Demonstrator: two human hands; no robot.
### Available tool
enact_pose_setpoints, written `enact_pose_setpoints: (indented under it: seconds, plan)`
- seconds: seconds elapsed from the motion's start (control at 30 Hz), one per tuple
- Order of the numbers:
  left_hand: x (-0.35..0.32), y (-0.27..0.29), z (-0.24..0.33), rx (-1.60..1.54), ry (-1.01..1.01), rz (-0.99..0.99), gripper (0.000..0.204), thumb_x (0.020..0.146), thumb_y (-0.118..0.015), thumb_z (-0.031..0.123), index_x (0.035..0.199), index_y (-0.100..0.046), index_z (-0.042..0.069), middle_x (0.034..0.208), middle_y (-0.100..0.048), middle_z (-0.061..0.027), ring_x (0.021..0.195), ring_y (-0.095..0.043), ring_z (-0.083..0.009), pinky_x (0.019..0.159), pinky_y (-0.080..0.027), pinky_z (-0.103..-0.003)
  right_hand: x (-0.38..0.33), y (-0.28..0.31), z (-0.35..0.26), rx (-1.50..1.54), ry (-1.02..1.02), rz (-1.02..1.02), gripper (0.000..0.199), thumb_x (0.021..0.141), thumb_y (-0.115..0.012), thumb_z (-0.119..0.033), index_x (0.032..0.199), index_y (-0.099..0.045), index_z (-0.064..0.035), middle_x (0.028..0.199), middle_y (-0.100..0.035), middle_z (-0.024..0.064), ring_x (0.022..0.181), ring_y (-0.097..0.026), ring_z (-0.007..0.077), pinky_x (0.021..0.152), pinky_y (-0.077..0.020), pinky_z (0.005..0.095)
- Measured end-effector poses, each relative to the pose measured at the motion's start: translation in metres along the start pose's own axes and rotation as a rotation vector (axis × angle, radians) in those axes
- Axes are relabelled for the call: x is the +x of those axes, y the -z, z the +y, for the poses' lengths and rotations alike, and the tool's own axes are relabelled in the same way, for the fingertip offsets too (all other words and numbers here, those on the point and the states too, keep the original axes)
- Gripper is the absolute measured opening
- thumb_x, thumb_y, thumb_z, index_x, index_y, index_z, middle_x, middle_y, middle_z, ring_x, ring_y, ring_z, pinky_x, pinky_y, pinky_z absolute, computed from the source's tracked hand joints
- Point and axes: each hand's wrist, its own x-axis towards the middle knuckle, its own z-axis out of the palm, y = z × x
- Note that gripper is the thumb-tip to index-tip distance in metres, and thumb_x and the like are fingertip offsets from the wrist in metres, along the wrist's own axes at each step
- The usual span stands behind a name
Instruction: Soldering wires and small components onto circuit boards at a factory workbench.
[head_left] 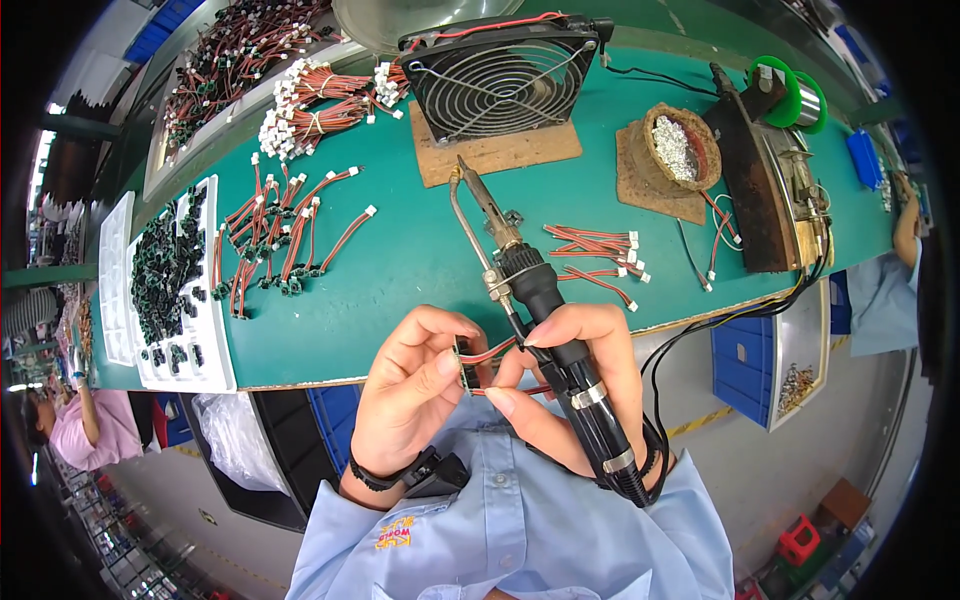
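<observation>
My left hand (410, 385) is raised in front of my chest, palm turned toward the right, fingers curled, thumb and forefinger pinched together at the tips in a tight grip. A dark band sits on that wrist, and the forearm drops into a light blue sleeve. My right hand (575, 385) is just beside it, the fingertips of both hands meeting in the middle. Its fingers wrap closed in a fist-like grip, forefinger stretched forward, thumb pressed in below. Both forearms come up from the lower edge, elbows tucked in.
</observation>
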Motion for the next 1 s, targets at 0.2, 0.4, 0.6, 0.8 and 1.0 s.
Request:
enact_pose_setpoints:
  seconds: [0.2,0.4,0.6,0.8,1.0]
  plan:
    - [0.003,0.009,0.004,0.24,-0.134,0.138,0.019,0.085,-0.057,0.009,0.102,-0.052,0.0,0.094,-0.056,-0.0057,0.083,-0.052,-0.0112,0.072,-0.041,-0.025,-0.004,-0.001,0.015,-0.016,0.071,0.134,0.046,0.076,-0.06,0.011,0.108,-0.033,-0.0062,0.085,-0.056,0.0127,0.069,-0.056,0.0112,0.06,-0.0448,0.0233]
    - [0.002,0.008,0.009,0.26,-0.046,0.117,0.018,0.085,-0.058,0.007,0.1,-0.054,-0.001,0.091,-0.057,-0.0032,0.084,-0.052,-0.0089,0.071,-0.041,-0.025,-0.004,0.001,0.027,-0.11,0.135,0.258,0.045,0.078,-0.058,0.01,0.11,-0.032,-0.0078,0.081,-0.058,0.0125,0.064,-0.051,0.0085,0.056,-0.0409,0.0213]
    - [0.012,0.008,0.019,0.871,-0.36,0.382,0.02,0.082,-0.06,0.004,0.101,-0.058,0.0,0.095,-0.059,-0.0073,0.088,-0.054,-0.0137,0.075,-0.043,-0.026,-0.009,0.01,0.017,0.039,0.083,0.271,0.045,0.078,-0.058,0.009,0.111,-0.032,-0.0084,0.085,-0.057,0.0128,0.069,-0.054,0.0117,0.061,-0.0448,0.024]
    - [0.004,-0.023,0.015,1.176,-0.471,0.142,0.026,0.078,-0.06,-0.001,0.104,-0.059,0.0,0.098,-0.058,-0.0139,0.088,-0.057,-0.0212,0.079,-0.044,-0.029,-0.01,0.0,0.021,0.274,0.053,0.386,0.044,0.078,-0.061,0.009,0.109,-0.033,-0.0058,0.087,-0.058,0.0131,0.078,-0.06,0.0164,0.071,-0.0487,0.0276]
    - [0.012,-0.03,-0.009,0.799,-0.378,-0.016,0.015,0.082,-0.057,0.0,0.096,-0.058,-0.001,0.098,-0.057,-0.0144,0.089,-0.056,-0.0203,0.08,-0.044,-0.031,-0.018,-0.007,0.021,0.201,0.071,0.359,0.046,0.078,-0.061,0.008,0.11,-0.032,-0.0061,0.091,-0.058,0.015,0.083,-0.061,0.019,0.074,-0.0491,0.0287]
